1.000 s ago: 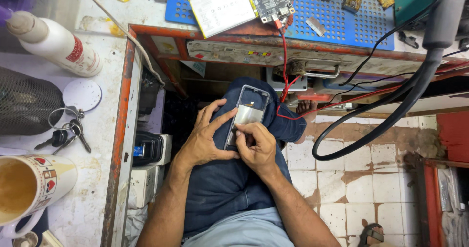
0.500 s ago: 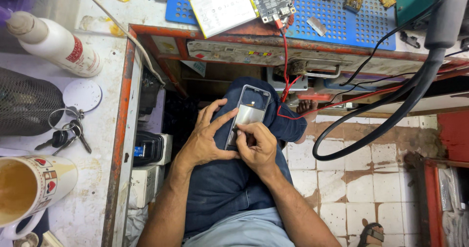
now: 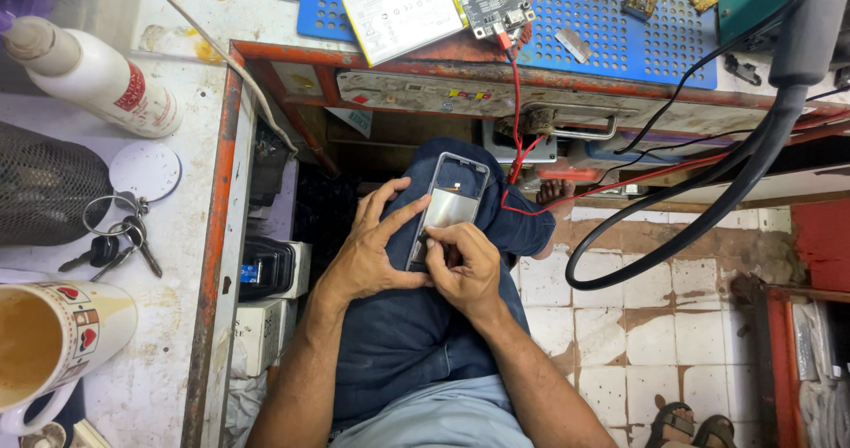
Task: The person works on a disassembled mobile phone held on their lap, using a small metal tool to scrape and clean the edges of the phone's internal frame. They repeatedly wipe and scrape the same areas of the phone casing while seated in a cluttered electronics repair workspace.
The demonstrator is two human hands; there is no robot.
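The opened phone frame [image 3: 449,211] rests on the person's raised knee, its long axis running from near to far, tilted slightly right. The left hand [image 3: 372,258] clasps its left edge; the right hand [image 3: 465,271] pinches at its near end, closest to it.

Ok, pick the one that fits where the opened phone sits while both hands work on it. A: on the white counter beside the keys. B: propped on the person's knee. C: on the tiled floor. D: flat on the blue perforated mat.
B: the opened phone rests on the denim-covered knee, with the left hand gripping its side and the right hand at its lower end.
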